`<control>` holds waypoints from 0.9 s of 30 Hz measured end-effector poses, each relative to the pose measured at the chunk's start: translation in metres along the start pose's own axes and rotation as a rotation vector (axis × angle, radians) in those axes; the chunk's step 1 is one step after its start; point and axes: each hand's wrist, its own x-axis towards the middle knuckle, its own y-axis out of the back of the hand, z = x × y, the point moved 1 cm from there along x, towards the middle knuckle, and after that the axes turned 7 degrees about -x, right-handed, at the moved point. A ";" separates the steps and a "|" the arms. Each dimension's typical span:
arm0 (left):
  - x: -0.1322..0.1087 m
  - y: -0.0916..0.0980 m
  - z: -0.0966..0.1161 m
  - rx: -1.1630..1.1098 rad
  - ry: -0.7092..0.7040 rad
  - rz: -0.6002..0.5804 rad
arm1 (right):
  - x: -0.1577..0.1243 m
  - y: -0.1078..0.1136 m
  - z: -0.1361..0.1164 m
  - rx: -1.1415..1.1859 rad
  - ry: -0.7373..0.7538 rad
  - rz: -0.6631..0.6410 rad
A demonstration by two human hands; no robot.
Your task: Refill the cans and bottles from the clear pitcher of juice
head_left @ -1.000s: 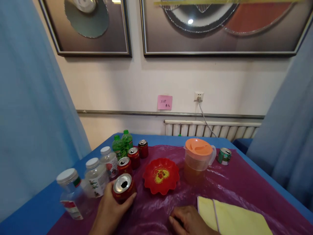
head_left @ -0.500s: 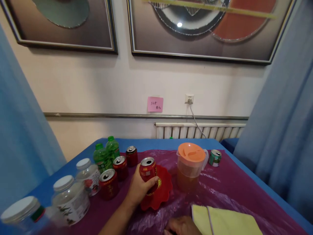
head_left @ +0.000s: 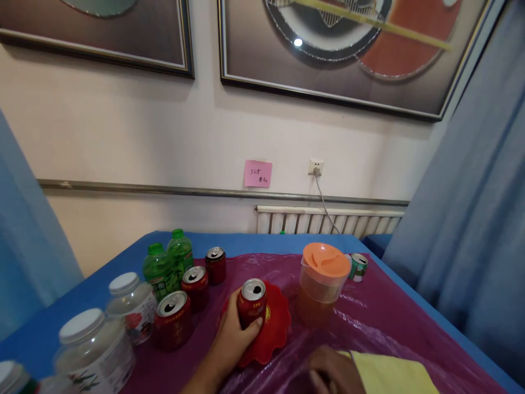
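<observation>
My left hand (head_left: 235,331) is closed around a red drink can (head_left: 251,309) with its tab opening uppermost. The can is over a red scalloped plate (head_left: 279,328); whether its base touches the plate is hidden by my fingers. At the bottom edge, my right hand (head_left: 336,369) is dark and blurred, overlapping the left end of a folded yellow cloth (head_left: 396,375). Its fingers look bent, but their grip cannot be made out. Right of the plate stands a clear pitcher (head_left: 322,301) with an orange lid and amber liquid inside.
Left of my left hand stand several red cans (head_left: 174,323), green-capped bottles (head_left: 180,254) and clear jars with white lids (head_left: 94,350). A green can (head_left: 358,268) is behind the pitcher. Purple plastic sheeting (head_left: 381,312) covers the blue table (head_left: 135,257), against the wall with a radiator (head_left: 320,220).
The can and my left hand appear slightly lower over the plate. My right hand has shifted right, onto the yellow cloth's left end. The whole view has tilted and shifted a little.
</observation>
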 end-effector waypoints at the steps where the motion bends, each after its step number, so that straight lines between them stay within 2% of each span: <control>1: -0.001 -0.002 0.001 0.009 0.000 0.001 | 0.009 0.019 0.005 -0.009 -0.013 0.154; 3: -0.002 -0.005 0.003 0.029 -0.007 0.003 | 0.035 0.057 0.020 -0.065 -0.078 0.432; 5: -0.003 -0.007 0.005 0.062 -0.021 0.007 | 0.066 0.087 0.044 -0.089 -0.213 0.592; 6: -0.003 -0.008 0.005 0.083 -0.026 0.011 | 0.080 0.098 0.058 -0.064 -0.326 0.657; 7: -0.002 -0.008 0.005 0.104 -0.033 0.016 | 0.094 0.104 0.071 0.002 -0.445 0.647; 8: -0.002 -0.008 0.004 0.126 -0.043 0.020 | 0.106 0.107 0.084 0.098 -0.532 0.581; 10: -0.002 -0.007 0.002 0.173 -0.073 0.031 | 0.122 0.105 0.101 0.251 -0.607 0.466; 12: -0.002 -0.006 -0.002 0.224 -0.108 0.044 | 0.130 0.100 0.108 0.375 -0.621 0.404; 15: -0.001 -0.005 -0.007 0.282 -0.158 0.060 | 0.131 0.091 0.106 0.494 -0.634 0.385; 19: -0.001 -0.005 -0.010 0.317 -0.192 0.055 | 0.130 0.082 0.098 0.539 -0.645 0.367; 23: 0.000 -0.004 -0.008 0.348 -0.185 0.057 | 0.133 0.078 0.089 0.511 -0.631 0.359; 27: -0.001 -0.004 -0.005 0.383 -0.170 0.074 | 0.143 0.087 0.079 0.410 -0.600 0.341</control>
